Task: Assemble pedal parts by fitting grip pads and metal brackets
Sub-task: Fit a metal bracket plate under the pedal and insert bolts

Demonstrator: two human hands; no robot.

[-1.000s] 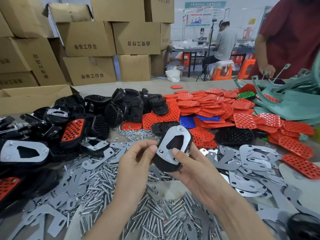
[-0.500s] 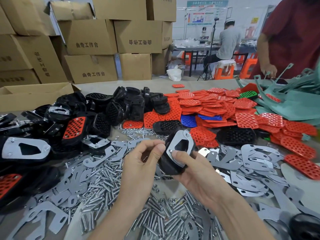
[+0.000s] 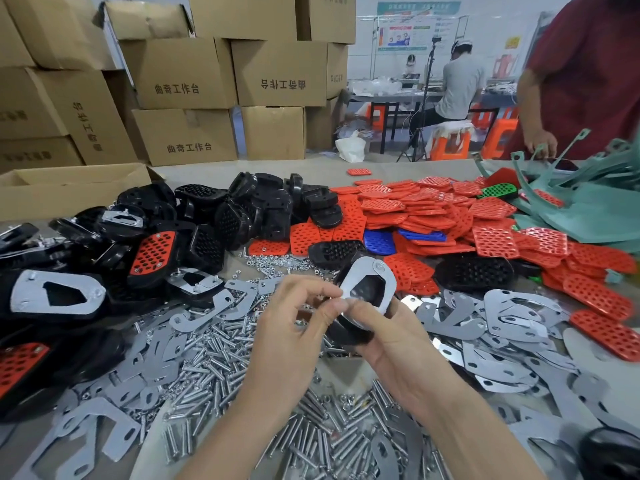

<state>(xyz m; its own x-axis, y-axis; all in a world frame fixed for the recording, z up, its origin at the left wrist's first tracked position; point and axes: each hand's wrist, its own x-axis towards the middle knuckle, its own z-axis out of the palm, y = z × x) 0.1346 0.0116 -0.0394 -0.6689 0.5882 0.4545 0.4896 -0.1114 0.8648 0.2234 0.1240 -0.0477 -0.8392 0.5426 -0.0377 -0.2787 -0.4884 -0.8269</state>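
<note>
Black plastic pedal [image 3: 348, 329], rounded and glossy, held above counter [image 3: 214, 173], tilted.
Flat grey metal bracket [image 3: 370, 284], rounded outline with angular cut-out, lies on pedal's face.
Right hand [image 3: 394, 341] clamped on pedal: thumb on bracket, fingers under black body.
Left hand [image 3: 294, 327] curled, thumb and forefinger pinching bracket's left edge.
Shiny bolts [image 3: 214, 368] heaped below-left of pedal; loose flat brackets [image 3: 512, 317] to its right.
Perforated red grip pads [image 3: 433, 216] behind pedal; black pedal bodies [image 3: 242, 209] behind-left.
Bare counter only beyond those piles, toward far edge.

The person's left hand [image 3: 291, 328] and right hand [image 3: 394, 344] were bare, and both forearms were uncovered, unsleeved.
</note>
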